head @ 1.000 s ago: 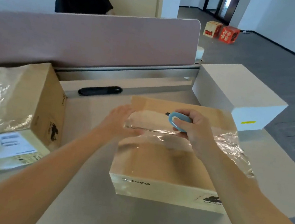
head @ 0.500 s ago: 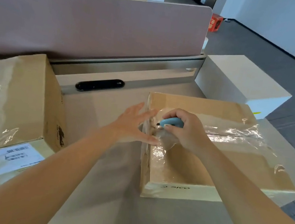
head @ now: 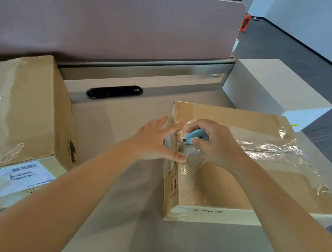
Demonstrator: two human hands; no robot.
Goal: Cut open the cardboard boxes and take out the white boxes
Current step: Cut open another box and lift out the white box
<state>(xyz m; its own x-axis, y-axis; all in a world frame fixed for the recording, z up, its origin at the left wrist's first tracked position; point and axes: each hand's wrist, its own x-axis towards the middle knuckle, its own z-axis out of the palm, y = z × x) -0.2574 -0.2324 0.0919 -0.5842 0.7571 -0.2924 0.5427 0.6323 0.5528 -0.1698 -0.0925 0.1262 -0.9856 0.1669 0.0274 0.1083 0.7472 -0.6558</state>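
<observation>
A flat cardboard box (head: 259, 179) sealed with clear tape lies on the desk at the right. My right hand (head: 211, 144) grips a small blue cutter (head: 195, 136) at the box's top left edge, on the tape seam. My left hand (head: 155, 141) presses flat against the box's left side, fingers spread, thumb at the edge. A white box (head: 274, 91) stands at the desk's far right corner. A second, taller taped cardboard box (head: 21, 108) stands at the left.
A pink divider panel (head: 110, 22) runs along the back of the desk (head: 129, 215), with a black oval cable slot (head: 115, 92) in front of it. A person in a black top sits behind the panel. Grey carpet floor lies to the right.
The cutter has travelled along the tape seam from the box's top middle to its left edge. My left hand shifted from the top onto the left side. The view dropped and moved closer.
</observation>
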